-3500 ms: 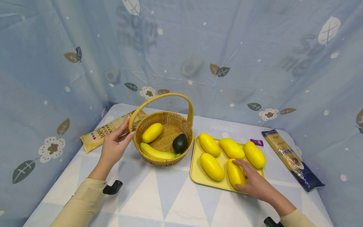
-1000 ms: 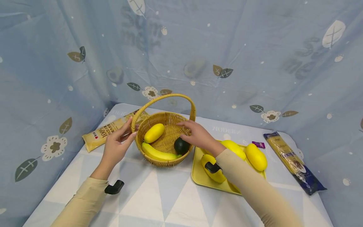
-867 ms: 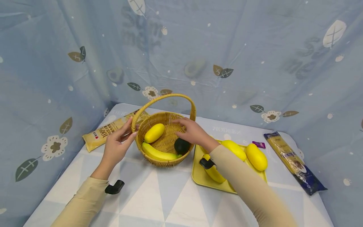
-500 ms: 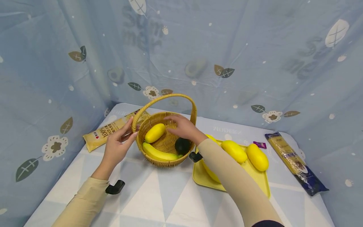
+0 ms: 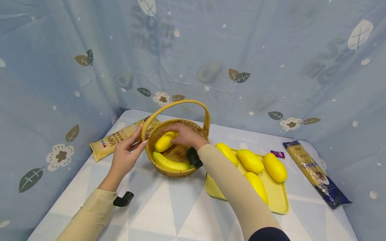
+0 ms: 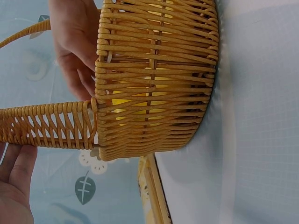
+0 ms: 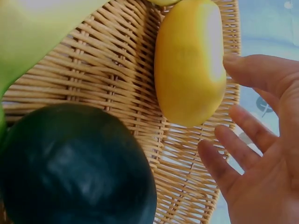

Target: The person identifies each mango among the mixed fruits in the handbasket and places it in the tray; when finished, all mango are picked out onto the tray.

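Observation:
My left hand (image 5: 128,154) holds the wicker basket's handle (image 5: 145,129) near its left foot, with fingers behind it and thumb in front. My right hand (image 5: 185,134) is inside the basket (image 5: 172,174), over a yellow mango (image 5: 165,142). In the right wrist view, the thumb tip is right at the mango's side, while the other fingers are spread apart from it. A banana (image 5: 170,163) lies along the basket's near side. The dark green avocado (image 7: 79,168) sits at the right, largely covered by the wrist mount in the head view.
Right of the basket, a yellow tray (image 5: 278,204) bears several mangoes (image 5: 250,161), partly covered by my right sleeve. A yellow packet (image 5: 105,145) lies behind my left hand. A small purple packet (image 5: 277,154) and a long gold-and-blue packet (image 5: 316,174) lie farther right.
My right hand went from a mango on the tray, which still lies there, to the basket. It then moved left across the basket to the mango inside. My left hand stays on the handle.

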Demonstrator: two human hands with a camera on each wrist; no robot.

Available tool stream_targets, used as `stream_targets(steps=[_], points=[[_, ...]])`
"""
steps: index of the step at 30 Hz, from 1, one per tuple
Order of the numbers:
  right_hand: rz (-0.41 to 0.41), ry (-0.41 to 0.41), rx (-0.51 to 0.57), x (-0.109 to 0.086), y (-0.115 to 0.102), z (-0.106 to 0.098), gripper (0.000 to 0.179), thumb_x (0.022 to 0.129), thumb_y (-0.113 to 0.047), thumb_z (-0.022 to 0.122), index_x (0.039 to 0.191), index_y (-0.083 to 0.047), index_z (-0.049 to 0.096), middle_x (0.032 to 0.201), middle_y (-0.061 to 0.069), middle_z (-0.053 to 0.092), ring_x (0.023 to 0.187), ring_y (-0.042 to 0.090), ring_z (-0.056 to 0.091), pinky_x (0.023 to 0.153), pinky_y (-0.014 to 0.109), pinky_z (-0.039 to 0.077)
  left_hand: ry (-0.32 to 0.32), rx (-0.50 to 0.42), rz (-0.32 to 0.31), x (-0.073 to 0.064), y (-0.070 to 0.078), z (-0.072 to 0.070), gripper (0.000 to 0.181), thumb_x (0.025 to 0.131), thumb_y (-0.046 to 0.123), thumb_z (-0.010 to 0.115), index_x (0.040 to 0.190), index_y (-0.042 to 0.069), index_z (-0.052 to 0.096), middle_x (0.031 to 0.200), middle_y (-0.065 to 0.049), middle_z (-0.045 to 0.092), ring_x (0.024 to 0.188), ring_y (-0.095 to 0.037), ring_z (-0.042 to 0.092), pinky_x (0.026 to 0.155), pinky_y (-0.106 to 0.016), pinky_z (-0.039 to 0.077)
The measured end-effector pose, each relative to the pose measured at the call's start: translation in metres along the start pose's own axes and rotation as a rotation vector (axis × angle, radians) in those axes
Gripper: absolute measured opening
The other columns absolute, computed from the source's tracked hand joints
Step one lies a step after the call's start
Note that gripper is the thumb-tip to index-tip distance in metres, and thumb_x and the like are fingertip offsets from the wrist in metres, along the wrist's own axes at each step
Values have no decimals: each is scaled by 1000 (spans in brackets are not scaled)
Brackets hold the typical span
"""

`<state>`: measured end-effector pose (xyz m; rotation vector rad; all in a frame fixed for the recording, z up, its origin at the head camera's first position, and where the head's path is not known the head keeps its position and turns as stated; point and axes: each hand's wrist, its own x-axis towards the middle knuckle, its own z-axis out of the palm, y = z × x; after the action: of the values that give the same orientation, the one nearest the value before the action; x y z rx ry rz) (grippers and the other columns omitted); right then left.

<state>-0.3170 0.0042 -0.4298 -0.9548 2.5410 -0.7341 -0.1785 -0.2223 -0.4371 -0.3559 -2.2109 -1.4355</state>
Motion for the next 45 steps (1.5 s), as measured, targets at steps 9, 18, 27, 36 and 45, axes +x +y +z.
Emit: stream_targets(steps=[9, 18, 27, 36, 45], points=[[-33, -74, -32, 13, -1, 12, 52, 97, -16, 70, 147, -27, 57, 161, 1, 38, 148, 22, 33, 122, 39, 30, 6, 35, -2, 1, -1, 0, 66, 92, -4, 72, 151, 18, 50, 137, -13, 63, 112, 6, 60, 89, -10, 51], [-8, -68, -84, 18, -1, 17, 52, 96, -12, 70, 144, -28, 61, 157, 1, 46, 148, 24, 33, 122, 41, 29, 6, 31, -12, 1, 1, 0, 66, 93, -4, 71, 151, 17, 50, 138, -11, 63, 112, 6, 60, 89, -12, 51], [47, -98, -66, 16, -1, 14, 52, 98, -24, 71, 147, -31, 57, 159, 5, 41, 146, 26, 35, 120, 41, 34, 12, 35, -3, 1, 23, 0, 61, 93, -9, 67, 150, 5, 49, 135, -22, 62, 110, 9, 59, 90, -11, 50], [52, -116, -100, 14, -3, 16, 56, 97, -29, 72, 150, -31, 53, 159, 5, 40, 146, 26, 37, 121, 42, 32, 7, 16, -16, 0, 26, -1, 63, 94, -8, 67, 151, 11, 49, 137, -19, 62, 111, 8, 59, 91, -11, 50], [34, -122, -87, 13, -2, 17, 54, 99, -28, 70, 150, -28, 53, 152, -1, 50, 134, 19, 48, 112, 35, 41, 9, 17, -10, 0, 30, -1, 61, 93, -9, 67, 150, 5, 49, 134, -20, 64, 110, 8, 59, 91, -11, 50]])
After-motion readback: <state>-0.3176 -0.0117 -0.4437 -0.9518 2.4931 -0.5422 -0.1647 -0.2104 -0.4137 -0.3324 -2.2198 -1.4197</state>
